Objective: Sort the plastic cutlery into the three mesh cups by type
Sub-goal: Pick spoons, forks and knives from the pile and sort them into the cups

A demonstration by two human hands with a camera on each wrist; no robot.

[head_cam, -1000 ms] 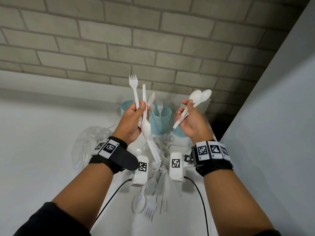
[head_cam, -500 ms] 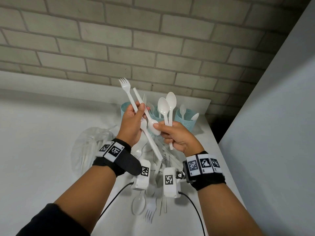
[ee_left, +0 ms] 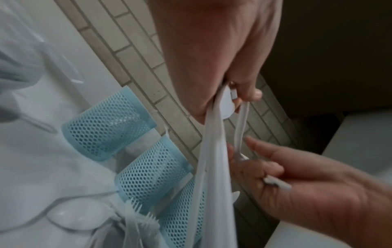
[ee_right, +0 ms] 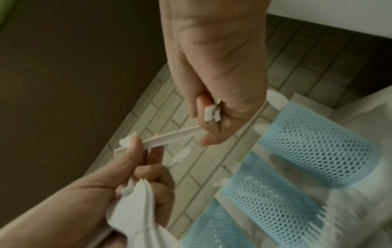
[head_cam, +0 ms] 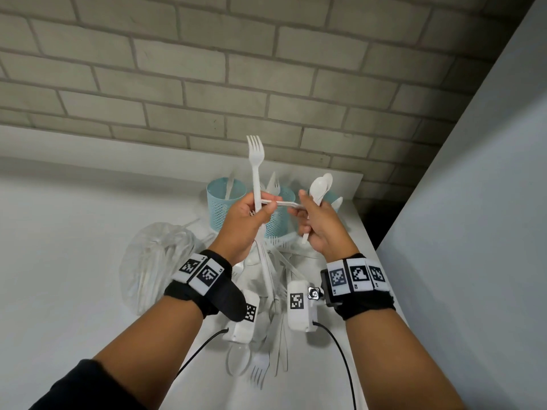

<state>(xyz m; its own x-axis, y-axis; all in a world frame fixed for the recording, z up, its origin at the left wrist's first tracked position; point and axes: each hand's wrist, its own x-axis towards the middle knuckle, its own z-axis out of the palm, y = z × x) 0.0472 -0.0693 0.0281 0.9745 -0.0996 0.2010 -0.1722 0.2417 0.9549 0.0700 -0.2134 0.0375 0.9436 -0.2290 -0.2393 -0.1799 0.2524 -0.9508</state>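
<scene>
My left hand grips a white fork upright, along with more white cutlery that hangs below the fist. My right hand holds two white spoons, bowls up. A white handle lies level between the hands. The left thumb pinches one end and the right fingers pinch the other, hiding its head. The right wrist view shows the same handle between both hands. Three light-blue mesh cups stand behind: the left cup, the middle cup and the right cup.
Loose white cutlery lies in a pile on the white table beneath my wrists. A crumpled clear plastic bag sits left of the pile. A brick wall rises behind the cups and a grey panel closes off the right side.
My right hand came in from the right cup with its spoons and took hold of one piece in the left hand. That piece now lies level between the hands. The fork has turned upright.
</scene>
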